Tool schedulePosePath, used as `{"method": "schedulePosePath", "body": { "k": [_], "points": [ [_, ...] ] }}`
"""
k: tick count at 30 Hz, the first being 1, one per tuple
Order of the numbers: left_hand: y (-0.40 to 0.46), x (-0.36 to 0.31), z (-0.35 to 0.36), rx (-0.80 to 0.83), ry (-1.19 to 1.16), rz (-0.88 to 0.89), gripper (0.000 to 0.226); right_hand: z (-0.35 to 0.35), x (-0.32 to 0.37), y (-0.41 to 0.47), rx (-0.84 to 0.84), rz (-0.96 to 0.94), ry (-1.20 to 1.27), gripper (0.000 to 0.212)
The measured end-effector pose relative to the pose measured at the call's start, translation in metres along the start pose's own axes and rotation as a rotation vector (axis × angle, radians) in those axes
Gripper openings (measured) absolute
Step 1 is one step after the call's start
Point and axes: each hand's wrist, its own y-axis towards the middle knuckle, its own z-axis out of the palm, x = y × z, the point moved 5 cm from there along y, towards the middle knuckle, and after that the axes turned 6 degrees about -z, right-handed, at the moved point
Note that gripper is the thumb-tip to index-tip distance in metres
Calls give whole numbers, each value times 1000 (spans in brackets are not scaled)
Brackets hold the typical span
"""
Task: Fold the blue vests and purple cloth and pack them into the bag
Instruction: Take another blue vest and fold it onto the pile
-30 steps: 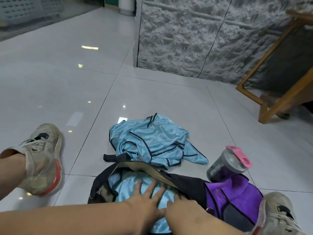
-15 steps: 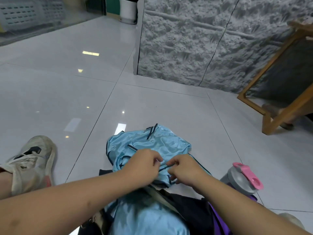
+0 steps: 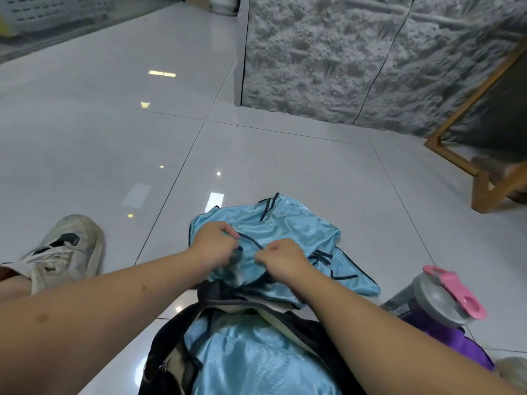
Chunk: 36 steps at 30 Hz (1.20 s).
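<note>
One shiny light-blue vest (image 3: 256, 363) already lies in the black bag (image 3: 322, 329), near. Left hand (image 3: 214, 248) & right hand (image 3: 281, 259) both pinch the dark trim of a crumpled blue vest (image 3: 296, 232) on the floor beyond; purple cloth (image 3: 467, 347) at right isn't packed yet.

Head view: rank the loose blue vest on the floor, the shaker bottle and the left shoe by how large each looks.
1. Loose blue vest, clearly largest, gripped by the left hand and the right hand.
2. Shaker bottle and left shoe look about alike; the shoe is partly cut off, so no ranking between them.
</note>
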Motion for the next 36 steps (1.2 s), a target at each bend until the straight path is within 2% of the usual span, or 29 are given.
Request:
{"method": "schedulePosePath", "body": {
  "k": [2, 4, 6, 8, 11, 14, 15, 17, 19, 22, 23, 26, 28, 29, 31, 32, 34, 36],
  "points": [
    [-1, 1, -2, -4, 4, -11, 9, -27, 5, -5, -83, 29, 188, 28],
    [-5, -1, 5, 81, 44, 29, 8, -51, 9, -11, -132, 58, 472, 11],
    [-12, -7, 15, 174, 140, 104, 17, -70, 12, -19, -171, 44, 595, 6],
    [-22, -16, 28, 309, 177, 158, 31, -86, 11, -26, -240, -8, 531, 11],
    [-37, -31, 51, 481, 346, 297, 30, -102, 13, -32, -342, -79, 319, 28],
    [-45, -41, 69, 506, 728, 426, 45, -112, 25, -38, -390, -168, -35, 32],
    [-44, -42, 71, 489, 803, 446, 49, -115, 28, -41, -394, -202, -156, 32],
    [-41, -45, 70, 458, 805, 436, 51, -122, 31, -49, -419, -234, -361, 32],
    [-36, -44, 66, 424, 879, 432, 47, -132, 27, -53, -469, -218, -394, 32],
    [-29, -39, 63, 356, 1042, 447, 9, -149, 16, -57, -553, -141, -195, 36],
    [-26, -38, 62, 328, 1025, 432, 5, -153, 13, -58, -568, -119, -124, 38],
    [-28, -44, 62, 318, 853, 419, 16, -162, 5, -63, -575, -91, 110, 43],
    [-32, -49, 64, 367, 717, 389, 34, -163, 6, -67, -566, -117, 180, 42],
    [-36, -52, 66, 387, 632, 386, 36, -162, 8, -69, -556, -141, 182, 41],
    [-45, -61, 73, 415, 409, 366, 16, -156, 16, -73, -514, -208, 173, 38],
    [-52, -68, 77, 446, 268, 338, 23, -152, 21, -74, -482, -248, 163, 36],
    [-65, -83, 86, 547, 14, 246, 52, -142, 30, -79, -408, -326, 107, 32],
    [-78, -99, 94, 643, -147, 193, 58, -133, 40, -83, -316, -410, -10, 25]
  ]
}}
